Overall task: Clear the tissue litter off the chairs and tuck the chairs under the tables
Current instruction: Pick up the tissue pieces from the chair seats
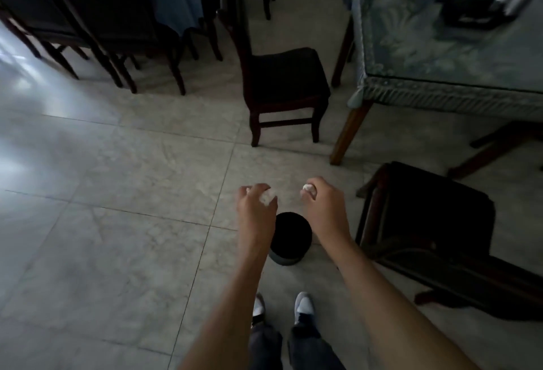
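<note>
You are holding both arms out over the tiled floor. Your left hand is curling its grip around a crumpled white tissue wad, and your right hand is pinching a smaller tissue scrap between fingertips. A round dark bin is sitting on the floor just below and between your wrists. One dark-seated chair is standing pulled out at 12 o'clock, near the corner of the cloth-covered counter at 2 o'clock. Another chair is standing at 3 o'clock, also untucked.
</note>
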The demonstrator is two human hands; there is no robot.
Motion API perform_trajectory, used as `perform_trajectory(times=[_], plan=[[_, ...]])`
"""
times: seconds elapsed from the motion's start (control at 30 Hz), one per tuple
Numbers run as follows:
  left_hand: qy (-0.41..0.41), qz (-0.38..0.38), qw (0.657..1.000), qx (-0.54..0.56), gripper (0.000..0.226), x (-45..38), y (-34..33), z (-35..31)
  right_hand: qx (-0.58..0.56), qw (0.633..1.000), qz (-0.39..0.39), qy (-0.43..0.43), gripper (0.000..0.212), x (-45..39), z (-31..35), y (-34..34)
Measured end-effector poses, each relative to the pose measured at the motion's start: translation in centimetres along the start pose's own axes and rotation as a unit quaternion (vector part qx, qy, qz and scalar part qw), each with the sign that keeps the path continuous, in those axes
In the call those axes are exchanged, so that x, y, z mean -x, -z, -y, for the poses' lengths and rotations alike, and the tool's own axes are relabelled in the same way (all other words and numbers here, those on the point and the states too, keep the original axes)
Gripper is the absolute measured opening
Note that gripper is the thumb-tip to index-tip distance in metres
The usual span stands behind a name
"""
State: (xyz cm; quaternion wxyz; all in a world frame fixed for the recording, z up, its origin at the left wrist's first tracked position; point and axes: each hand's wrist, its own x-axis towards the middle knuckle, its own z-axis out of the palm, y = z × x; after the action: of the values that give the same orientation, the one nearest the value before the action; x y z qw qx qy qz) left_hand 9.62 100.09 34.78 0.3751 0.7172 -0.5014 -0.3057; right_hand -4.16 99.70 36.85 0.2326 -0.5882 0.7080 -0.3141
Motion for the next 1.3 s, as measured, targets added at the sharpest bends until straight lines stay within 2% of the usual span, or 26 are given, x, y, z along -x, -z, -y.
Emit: perform_trajectory(times=[0.17,0.27,0.43,0.57,0.77,0.93,1.3], plan=[[0.011,0.04,0.999,0.013,0.02,-1.4,-3.4,1.6,0.0,0.999,-0.005,-0.051,0.01,-1.1,-3.6,-2.0],[0.029,0.054,0.998,-0.014,0.019,-2.5,-6.3,4.2,-0.006,0.996,-0.001,-0.084,0.007,-1.9,-6.7,-4.3],[0.081,0.05,0.995,-0.04,0.024,-3.5,-13.0,11.9,-0.005,0.99,0.05,-0.132,0.017,-2.6,-14.3,-11.2],[0.087,0.065,0.993,-0.054,0.024,-4.7,-18.4,19.2,0.007,0.985,0.085,-0.147,0.02,-3.1,-21.3,-17.7],[0.11,0.094,0.987,-0.073,0.026,-6.3,-25.5,29.5,0.024,0.983,0.099,-0.152,0.009,-3.7,-30.4,-26.3],[0.136,0.111,0.98,-0.096,0.027,-6.6,-29.2,36.5,0.024,0.977,0.109,-0.179,0.009,-3.2,-36.2,-31.8],[0.153,0.131,0.975,-0.093,0.029,-8.6,-37.0,43.8,-0.003,0.959,0.129,-0.251,0.017,-4.0,-44.2,-40.0]])
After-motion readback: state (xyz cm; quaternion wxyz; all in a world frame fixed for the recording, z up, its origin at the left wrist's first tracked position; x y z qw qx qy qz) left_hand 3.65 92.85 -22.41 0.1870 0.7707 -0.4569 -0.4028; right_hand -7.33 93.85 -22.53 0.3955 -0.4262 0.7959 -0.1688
